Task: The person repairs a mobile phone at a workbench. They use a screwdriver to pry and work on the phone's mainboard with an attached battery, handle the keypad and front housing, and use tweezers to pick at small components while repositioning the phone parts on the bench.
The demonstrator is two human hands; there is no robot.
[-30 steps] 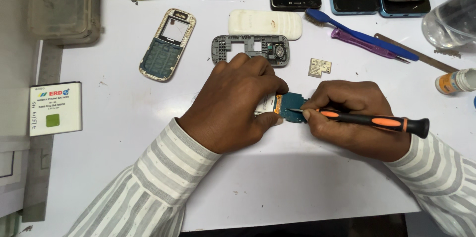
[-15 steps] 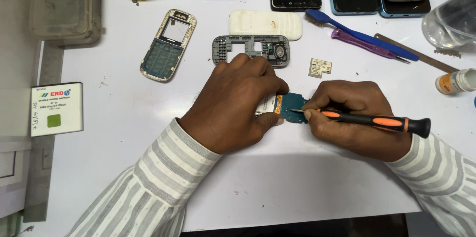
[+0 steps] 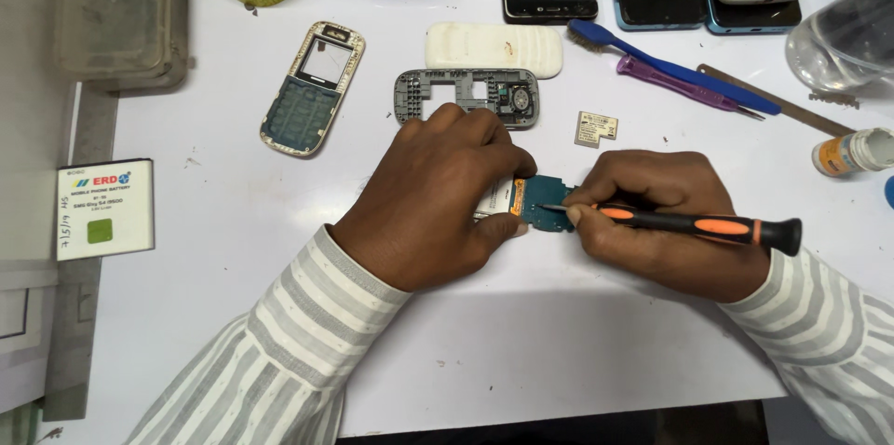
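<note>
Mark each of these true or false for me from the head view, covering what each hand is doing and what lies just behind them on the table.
1. The right hand holds a screwdriver with a black and orange handle. True.
2. The screwdriver tip is on the grey phone frame. False: the tip rests on the small teal circuit board; the frame lies apart, behind the hands.
3. The left hand steadies the circuit board on the table. True.
4. The white battery lies beside the right hand. False: it lies at the table's far left edge.
5. The front phone cover with keypad lies untouched, left of the grey frame. True.
</note>
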